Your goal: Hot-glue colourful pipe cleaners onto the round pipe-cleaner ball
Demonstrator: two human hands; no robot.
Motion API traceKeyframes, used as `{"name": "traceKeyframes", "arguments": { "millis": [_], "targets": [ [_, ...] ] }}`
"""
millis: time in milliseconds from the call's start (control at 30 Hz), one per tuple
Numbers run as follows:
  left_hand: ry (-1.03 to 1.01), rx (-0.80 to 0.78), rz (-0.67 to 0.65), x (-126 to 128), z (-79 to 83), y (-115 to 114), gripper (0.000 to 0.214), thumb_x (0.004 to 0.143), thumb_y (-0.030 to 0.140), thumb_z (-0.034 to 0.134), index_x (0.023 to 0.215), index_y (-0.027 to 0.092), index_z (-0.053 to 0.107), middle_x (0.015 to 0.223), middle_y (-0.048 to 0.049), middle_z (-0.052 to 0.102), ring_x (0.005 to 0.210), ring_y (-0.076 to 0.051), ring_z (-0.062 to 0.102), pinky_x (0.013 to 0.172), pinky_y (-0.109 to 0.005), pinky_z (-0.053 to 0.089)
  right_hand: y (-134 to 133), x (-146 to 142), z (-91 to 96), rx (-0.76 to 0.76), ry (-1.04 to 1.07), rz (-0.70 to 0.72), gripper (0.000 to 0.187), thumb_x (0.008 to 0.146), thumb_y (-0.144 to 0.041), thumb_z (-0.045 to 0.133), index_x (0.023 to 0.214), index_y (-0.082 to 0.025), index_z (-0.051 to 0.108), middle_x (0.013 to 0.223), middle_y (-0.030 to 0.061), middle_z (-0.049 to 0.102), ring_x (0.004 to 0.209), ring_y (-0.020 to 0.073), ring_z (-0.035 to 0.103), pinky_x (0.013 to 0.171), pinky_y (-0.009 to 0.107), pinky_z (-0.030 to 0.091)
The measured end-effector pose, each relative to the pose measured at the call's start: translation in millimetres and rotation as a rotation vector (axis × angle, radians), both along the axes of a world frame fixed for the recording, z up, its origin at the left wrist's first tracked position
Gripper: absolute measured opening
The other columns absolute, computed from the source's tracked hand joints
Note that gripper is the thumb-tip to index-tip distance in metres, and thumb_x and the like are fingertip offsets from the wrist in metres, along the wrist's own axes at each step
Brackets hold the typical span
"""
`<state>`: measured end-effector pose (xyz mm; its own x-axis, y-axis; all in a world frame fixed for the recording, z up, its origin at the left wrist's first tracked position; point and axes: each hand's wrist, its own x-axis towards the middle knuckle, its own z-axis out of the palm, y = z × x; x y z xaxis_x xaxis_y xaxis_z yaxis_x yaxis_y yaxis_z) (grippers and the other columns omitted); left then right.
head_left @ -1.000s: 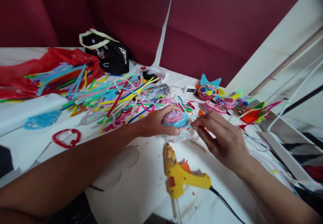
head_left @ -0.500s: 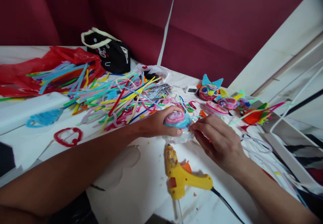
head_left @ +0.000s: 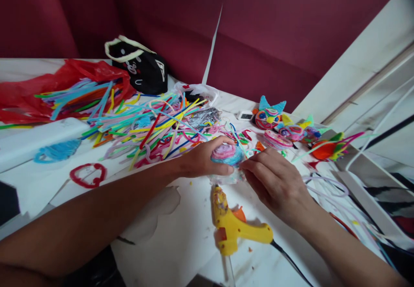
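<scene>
My left hand (head_left: 207, 156) is wrapped round a coiled pipe-cleaner ball (head_left: 225, 152), pink on top and blue below, with the thumb across its near side. My right hand (head_left: 274, 177) pinches at the ball's right edge, fingers closed; whatever lies between its fingertips is hidden. A light-coloured, glue-spotted pad (head_left: 226, 178) shows beneath the ball. Just in front lies a yellow glue gun (head_left: 231, 226) on its side, its nozzle pointing at the ball and a clear glue stick (head_left: 228, 269) out of its back.
Loose pipe cleaners (head_left: 145, 125) spread behind my left arm, some inside a red plastic bag (head_left: 19, 95). A black pouch (head_left: 148, 73) stands at the back. To the right sit a small white digital display (head_left: 245, 115) and several pipe-cleaner figures (head_left: 268, 118). The glue gun's cord (head_left: 291, 263) runs to the lower right.
My right hand has shifted slightly left and down at the ball's edge. The ball has moved very little in my left hand, and the glue gun lies as before.
</scene>
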<state>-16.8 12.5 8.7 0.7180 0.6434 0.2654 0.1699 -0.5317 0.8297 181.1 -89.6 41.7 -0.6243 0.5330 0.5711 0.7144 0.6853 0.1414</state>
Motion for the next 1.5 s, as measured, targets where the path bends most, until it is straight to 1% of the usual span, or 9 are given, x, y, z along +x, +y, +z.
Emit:
{"name": "traceKeyframes", "arguments": {
  "millis": [167,300,433,700,800,933,1033,1233,1500],
  "targets": [
    [0.004,0.001,0.021,1,5.9,-5,0.056,0.066,0.035,0.066,0.119,0.02,0.053,0.106,-0.0033,0.062,0.094,-0.024,0.058,0.085,-0.035,0.047,1,-3,-2.6,0.027,-0.008,0.007,0.007,0.089,-0.006,0.057,0.091,-0.007,0.063,0.079,0.0126,0.061,0.074,0.0205,0.048,0.064,0.037,0.041],
    [-0.021,0.007,0.017,1,7.1,-6,0.056,0.065,0.031,0.064,0.119,0.019,0.052,0.11,-0.0039,0.061,0.098,-0.024,0.058,0.092,-0.037,0.045,0,-4,-3.5,0.037,0.073,0.007,0.009,0.088,-0.007,0.059,0.096,-0.009,0.062,0.082,0.0105,0.061,0.076,0.0193,0.053,0.067,0.035,0.044],
    [-0.052,0.031,-0.005,1,6.3,-5,0.058,0.063,0.033,0.063,0.118,0.019,0.051,0.116,-0.0056,0.06,0.103,-0.026,0.057,0.094,-0.039,0.044,-3,-2,-0.2,-0.066,0.166,-0.04,0.015,0.088,-0.009,0.06,0.103,-0.011,0.06,0.087,0.0089,0.061,0.082,0.0181,0.057,0.073,0.033,0.047],
    [-0.025,0.037,-0.025,-1,10.8,-8,0.059,0.064,0.027,0.062,0.12,0.018,0.05,0.121,-0.0076,0.058,0.11,-0.027,0.055,0.097,-0.04,0.044,-2,8,2.2,-0.249,0.292,-0.031,0.01,0.089,-0.012,0.058,0.098,-0.016,0.059,0.089,0.0054,0.063,0.085,0.015,0.059,0.075,0.028,0.047],
    [-0.025,0.044,-0.043,-1,12.3,-9,0.058,0.063,0.025,0.062,0.12,0.018,0.051,0.121,-0.007,0.058,0.109,-0.027,0.055,0.095,-0.038,0.045,-1,12,4.4,-0.399,0.353,-0.05,0.007,0.091,-0.015,0.057,0.096,-0.017,0.061,0.088,0.0033,0.063,0.081,0.0123,0.058,0.075,0.025,0.047],
    [-0.014,0.054,-0.056,-1,13.1,-9,0.06,0.062,0.027,0.062,0.12,0.018,0.05,0.115,-0.0065,0.06,0.102,-0.026,0.057,0.088,-0.037,0.048,2,16,8.7,-0.629,0.493,-0.073,0.001,0.089,-0.021,0.062,0.087,-0.02,0.062,0.079,-0.0015,0.062,0.072,0.0094,0.056,0.064,0.02,0.044],
    [-0.006,0.064,-0.065,-1,12.2,-9,0.062,0.062,0.03,0.063,0.121,0.018,0.049,0.114,-0.0072,0.06,0.099,-0.026,0.058,0.086,-0.037,0.048,4,18,10.1,-0.709,0.571,-0.074,0.009,0.087,-0.028,0.066,0.084,-0.02,0.064,0.076,-0.0011,0.063,0.071,0.0107,0.057,0.063,0.021,0.043],
    [-0.003,0.114,-0.09,-1,8.3,-10,0.063,0.062,0.029,0.064,0.122,0.019,0.048,0.118,-0.008,0.058,0.103,-0.027,0.057,0.089,-0.038,0.047,3,17,8.8,-0.715,0.626,-0.209,0.015,0.082,-0.032,0.068,0.078,-0.018,0.066,0.072,0.0018,0.065,0.066,0.0131,0.055,0.059,0.025,0.042],
    [0.0,0.16,-0.125,0,8.9,-11,0.061,0.062,0.026,0.063,0.121,0.02,0.049,0.121,-0.0078,0.058,0.106,-0.027,0.057,0.092,-0.038,0.047,0,13,7.8,-0.636,0.525,-0.277,0.004,0.079,-0.018,0.063,0.077,-0.02,0.065,0.068,-0.002,0.064,0.061,0.0105,0.053,0.055,0.023,0.039]
  ]
}}
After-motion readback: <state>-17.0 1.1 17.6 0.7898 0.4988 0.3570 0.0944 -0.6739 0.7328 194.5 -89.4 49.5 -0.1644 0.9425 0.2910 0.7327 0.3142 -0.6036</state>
